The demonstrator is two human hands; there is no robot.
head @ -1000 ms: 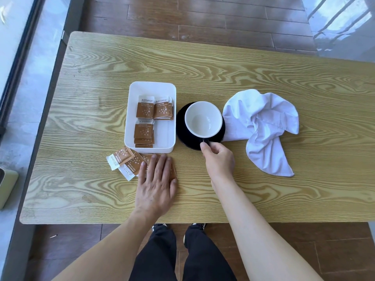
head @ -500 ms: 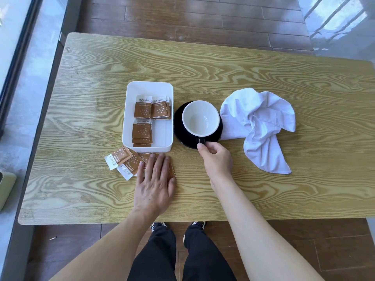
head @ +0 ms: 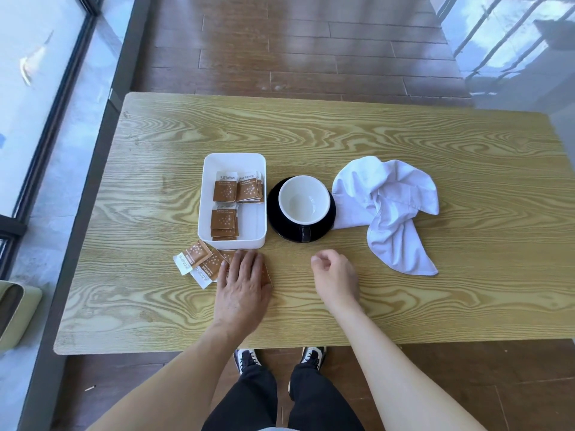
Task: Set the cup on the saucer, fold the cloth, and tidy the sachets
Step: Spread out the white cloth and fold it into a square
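Note:
A cup [head: 304, 203], white inside and black outside, stands on a black saucer [head: 329, 223] at the table's middle, its handle toward me. A crumpled white cloth [head: 389, 209] lies just right of the saucer, touching its edge. A white tray [head: 258, 225] left of the saucer holds several brown sachets [head: 224, 191]. More loose sachets [head: 199, 259] lie on the table in front of the tray. My left hand [head: 242, 286] rests flat on some of them, fingers spread. My right hand [head: 337, 278] hovers in front of the saucer, fingers loosely curled, holding nothing.
The wooden table [head: 435, 306] stands on a dark plank floor. A glass wall with a dark frame [head: 46, 144] runs along the left. A pale green object [head: 15, 306] sits at the far left edge. My shoes [head: 312, 357] show under the near table edge.
My right hand let go of the cup handle and drew back toward me. The cup stays on the saucer. My left hand stays on the loose sachets.

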